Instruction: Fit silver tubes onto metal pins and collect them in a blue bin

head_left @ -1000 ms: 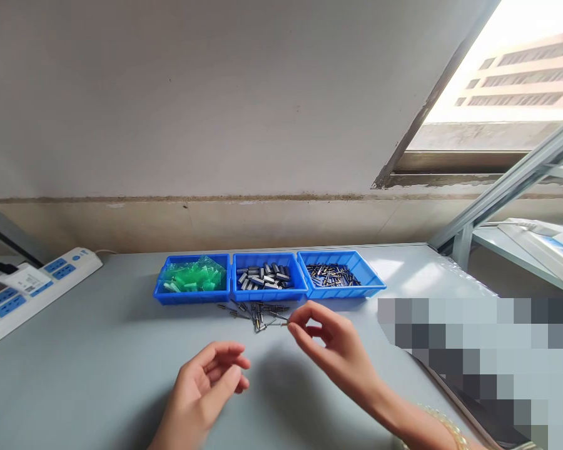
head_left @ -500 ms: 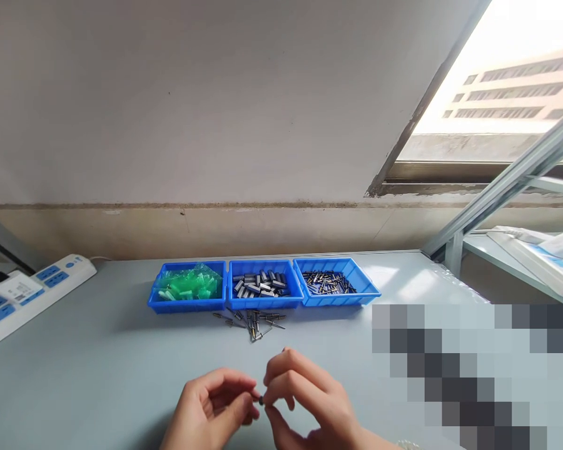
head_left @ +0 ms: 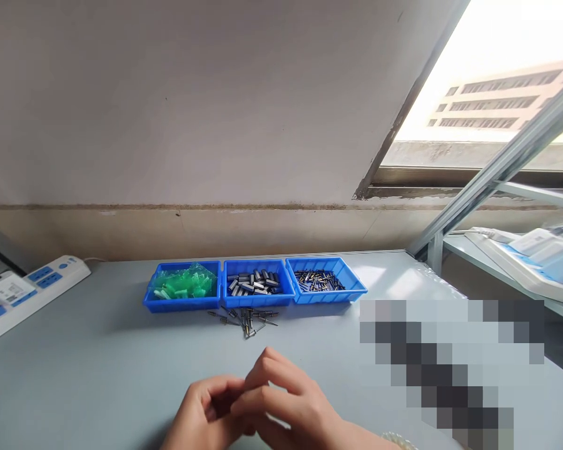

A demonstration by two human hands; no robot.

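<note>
My left hand (head_left: 205, 412) and my right hand (head_left: 286, 400) meet over the front of the table, their fingers curled together. The right fingers cover the left fingertips. Both hands are closed in a pinch, and whatever lies between the fingertips is hidden. Just beyond them is a loose pile of thin metal pins with thicker collars (head_left: 248, 322). Behind the pile stand three blue bins in a row: a left bin (head_left: 182, 305) with green pieces in clear plastic (head_left: 187, 284), a middle bin (head_left: 259, 300) with short metal cylinders (head_left: 256, 283), and a right bin (head_left: 354, 289) with thin dark and brassy pins (head_left: 319, 280).
A white power strip (head_left: 77, 269) with blue sockets lies at the left. On the right, a metal frame post (head_left: 478, 178) rises beside a shelf with a white tray (head_left: 520, 262). A pixelated patch hides the table's right side. A wall stands behind the table.
My right hand has moved left over the left fingertips. The small dark piece seen between the fingers is now hidden. The whole view has shifted slightly.
</note>
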